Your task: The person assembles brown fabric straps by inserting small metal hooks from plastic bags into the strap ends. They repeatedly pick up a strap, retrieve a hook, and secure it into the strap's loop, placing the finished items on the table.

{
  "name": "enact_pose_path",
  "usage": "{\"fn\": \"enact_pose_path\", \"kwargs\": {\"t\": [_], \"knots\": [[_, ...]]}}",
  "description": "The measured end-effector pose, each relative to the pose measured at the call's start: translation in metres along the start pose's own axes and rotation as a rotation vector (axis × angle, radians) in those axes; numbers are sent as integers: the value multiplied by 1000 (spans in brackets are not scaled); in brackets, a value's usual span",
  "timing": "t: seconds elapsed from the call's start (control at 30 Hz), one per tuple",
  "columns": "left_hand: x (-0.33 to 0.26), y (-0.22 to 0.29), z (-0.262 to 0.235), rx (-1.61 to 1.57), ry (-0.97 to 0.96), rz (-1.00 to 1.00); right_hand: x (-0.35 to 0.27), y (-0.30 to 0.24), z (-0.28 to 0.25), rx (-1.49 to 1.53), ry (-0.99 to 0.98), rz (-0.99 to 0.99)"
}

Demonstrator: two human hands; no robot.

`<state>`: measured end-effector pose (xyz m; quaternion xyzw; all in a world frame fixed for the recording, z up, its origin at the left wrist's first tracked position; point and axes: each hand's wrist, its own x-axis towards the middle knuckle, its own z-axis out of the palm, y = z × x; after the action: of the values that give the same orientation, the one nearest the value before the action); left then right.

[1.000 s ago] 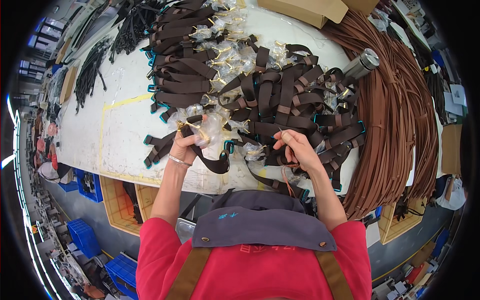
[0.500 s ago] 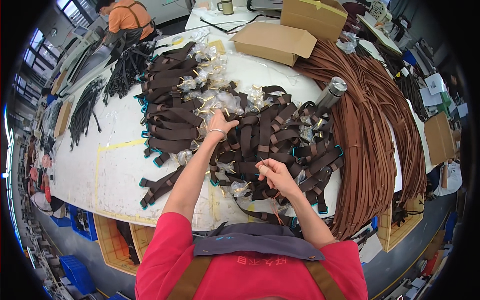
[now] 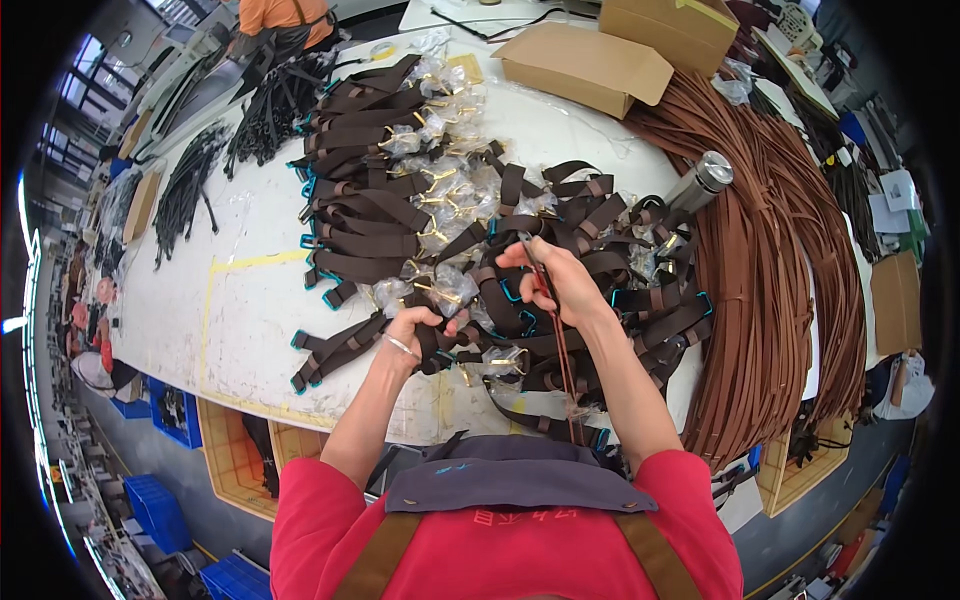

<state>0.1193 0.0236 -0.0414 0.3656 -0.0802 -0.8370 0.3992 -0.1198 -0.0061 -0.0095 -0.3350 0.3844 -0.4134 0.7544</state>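
Your left hand [image 3: 418, 330] is curling its fingers around a folded dark brown webbing strap [image 3: 436, 352] at the near edge of the heap of flat brown straps with gold clips in crinkly clear bags [image 3: 420, 190]. Your right hand [image 3: 556, 283] is pinching a thin brown cord [image 3: 560, 350], hanging toward your chest. Both are working over the white tabletop [image 3: 250, 320]; a smooth steel flask [image 3: 700, 183] is standing just beside draped brown leather strips [image 3: 780, 270].

The left hand [image 3: 420, 335] buries its fingers [image 3: 432, 322] in dark straps [image 3: 560, 300]; at twelve o'clock a co-worker [image 3: 272, 18] is cut off by the edge; clips in plastic bags [image 3: 440, 215] are too small to tell.
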Motion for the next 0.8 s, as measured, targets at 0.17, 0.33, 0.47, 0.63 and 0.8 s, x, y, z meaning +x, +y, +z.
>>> {"fn": "enact_pose_path", "kwargs": {"t": [0.17, 0.33, 0.47, 0.63, 0.8], "knots": [[-11, -20, -11, 181, -133, 64, 51, 32, 22, -239, -114, 211], [-1, -4, -15, 19, -120, 143, 46, 27, 17, -472, -214, 346], [17, 0, -14, -138, -276, 105, 36, 23, 5, -515, -292, 309], [25, 5, -11, -226, -268, 112, 31, 22, -4, -723, -350, 142], [19, 5, -8, -132, -304, 128, 29, 28, -9, -925, -334, -112]]}}
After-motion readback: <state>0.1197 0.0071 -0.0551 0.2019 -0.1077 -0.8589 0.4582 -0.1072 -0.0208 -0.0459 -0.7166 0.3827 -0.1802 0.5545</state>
